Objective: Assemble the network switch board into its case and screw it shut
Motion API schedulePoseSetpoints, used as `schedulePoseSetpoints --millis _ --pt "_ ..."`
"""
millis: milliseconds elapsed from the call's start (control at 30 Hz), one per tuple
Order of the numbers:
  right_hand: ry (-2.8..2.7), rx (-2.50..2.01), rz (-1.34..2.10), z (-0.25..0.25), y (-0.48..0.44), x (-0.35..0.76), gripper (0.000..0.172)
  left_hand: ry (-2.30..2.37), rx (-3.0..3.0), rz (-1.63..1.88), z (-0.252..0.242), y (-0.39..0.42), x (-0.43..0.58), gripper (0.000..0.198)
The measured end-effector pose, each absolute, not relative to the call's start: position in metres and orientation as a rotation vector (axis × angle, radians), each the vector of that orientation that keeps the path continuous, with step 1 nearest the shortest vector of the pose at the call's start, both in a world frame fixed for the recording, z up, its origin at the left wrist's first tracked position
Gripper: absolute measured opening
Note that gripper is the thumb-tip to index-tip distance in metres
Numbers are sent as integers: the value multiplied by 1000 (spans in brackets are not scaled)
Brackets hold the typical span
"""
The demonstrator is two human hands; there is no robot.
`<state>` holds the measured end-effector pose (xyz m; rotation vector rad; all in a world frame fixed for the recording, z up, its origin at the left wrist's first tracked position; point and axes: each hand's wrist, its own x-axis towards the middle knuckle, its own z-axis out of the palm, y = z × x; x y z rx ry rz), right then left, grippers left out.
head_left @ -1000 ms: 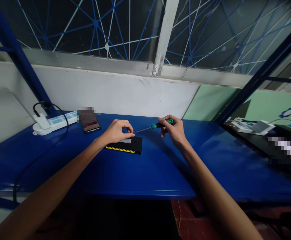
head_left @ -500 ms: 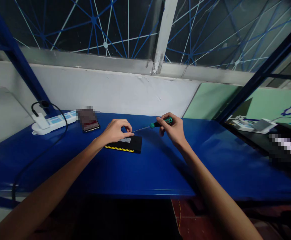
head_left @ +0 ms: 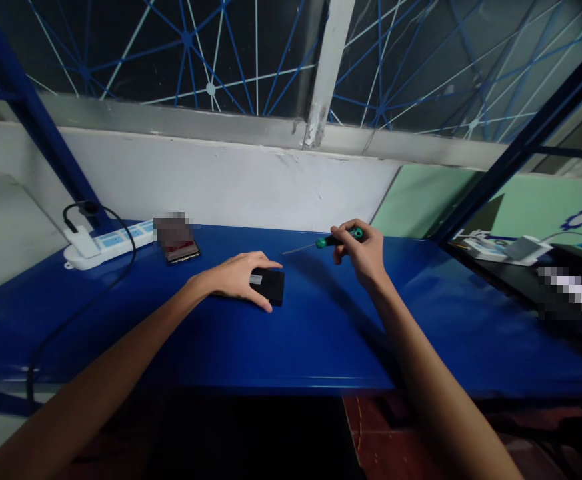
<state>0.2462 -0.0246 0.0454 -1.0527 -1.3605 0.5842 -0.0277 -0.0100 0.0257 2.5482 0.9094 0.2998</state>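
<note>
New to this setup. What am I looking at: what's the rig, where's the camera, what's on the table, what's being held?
There's no robot: these are a person's two bare hands. One head-worn camera looks forward and down at them. The right hand holds a green-and-black screwdriver, its thin shaft pointing leftward. The left hand is spread over a flat black box; whether it is gripping is unclear. The box lies on a blue table. Farther back on the left are a phone, partly pixelated, and a white power strip with a plug in it.
</note>
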Motion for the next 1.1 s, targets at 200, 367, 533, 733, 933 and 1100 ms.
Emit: schedulePoseSetpoints --millis 200,367,533,733,933,1100 --pt "-1278 -1010 610 52 -24 254 23 856 2570 334 15 -13 -18 85" --pt "-1199 -952 679 53 -22 257 23 874 2556 396 14 -14 -16 83" --pt "-1186 -945 703 51 -20 259 23 836 2515 578 27 -17 -20 75" --pt "-1185 -945 701 51 -21 258 23 798 2454 787 42 -15 -31 68" --pt "-1250 -975 705 46 -20 252 24 806 2415 820 44 -13 -36 65" --pt "-1269 -984 701 46 -23 247 26 804 2416 827 42 -13 -36 65"
